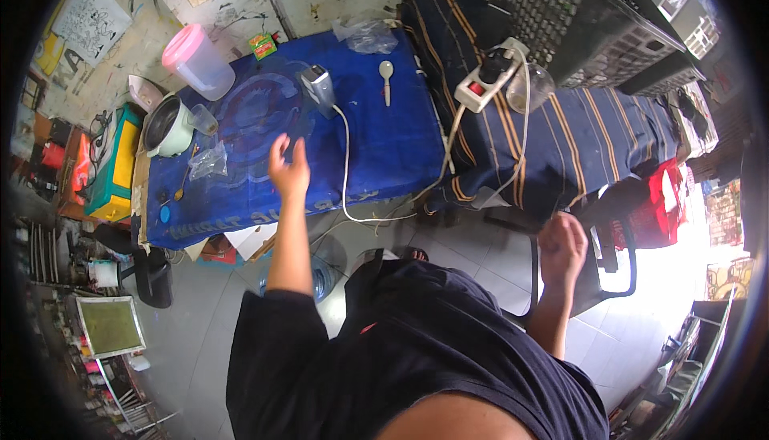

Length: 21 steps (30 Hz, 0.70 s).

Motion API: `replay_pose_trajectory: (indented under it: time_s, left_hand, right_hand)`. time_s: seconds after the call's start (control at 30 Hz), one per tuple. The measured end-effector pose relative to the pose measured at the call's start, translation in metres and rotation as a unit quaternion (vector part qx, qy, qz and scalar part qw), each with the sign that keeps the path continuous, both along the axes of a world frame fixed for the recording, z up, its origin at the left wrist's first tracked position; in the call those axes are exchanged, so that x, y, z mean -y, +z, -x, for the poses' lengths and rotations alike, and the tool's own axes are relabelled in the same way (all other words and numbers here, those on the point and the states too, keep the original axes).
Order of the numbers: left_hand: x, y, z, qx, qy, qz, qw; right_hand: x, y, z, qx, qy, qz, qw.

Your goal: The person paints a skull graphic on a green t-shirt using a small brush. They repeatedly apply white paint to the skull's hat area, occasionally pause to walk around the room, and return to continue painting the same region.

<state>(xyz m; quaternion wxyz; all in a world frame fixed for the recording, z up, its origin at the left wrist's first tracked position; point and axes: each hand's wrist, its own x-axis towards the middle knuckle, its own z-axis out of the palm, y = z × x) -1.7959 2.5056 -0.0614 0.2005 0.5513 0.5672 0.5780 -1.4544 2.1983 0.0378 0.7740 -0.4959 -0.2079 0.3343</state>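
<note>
Here's the left hand (290,172), out over the blue tablecloth (392,140), thumb and fingers parted with nothing between them. Just beyond sits the white corded device (320,89), its white cable (346,169) looping past the table's near edge. A clean grip here would likely go round the body, not the cord, with slack kept off the forearm and clear of the white spoon (387,81). And the right hand (563,246)? Well apart, fingers curled; whether they grip anything can't be told.

head | left head-worn fisheye | looks down past wearer's torso (436,328) | hands (290,174) (563,244) close, blue-covered table (392,152) beyond
</note>
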Motion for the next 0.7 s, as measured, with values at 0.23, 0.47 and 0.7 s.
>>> replay_pose_trajectory:
  time_s: [0.23,0.47,0.7]
  left_hand:
    - [-0.126,0.052,-0.071,-0.146,0.028,0.176,0.973]
    - [-0.157,0.051,-0.073,-0.266,-0.073,0.241,0.930]
    - [-0.173,0.054,-0.007,-0.077,-0.294,0.333,0.893]
  right_hand:
    - [-0.009,0.015,-0.007,0.033,-0.150,-0.040,0.987]
    - [-0.029,0.020,0.021,0.015,-0.170,-0.060,0.984]
    - [-0.057,0.028,0.039,-0.018,-0.130,-0.107,0.986]
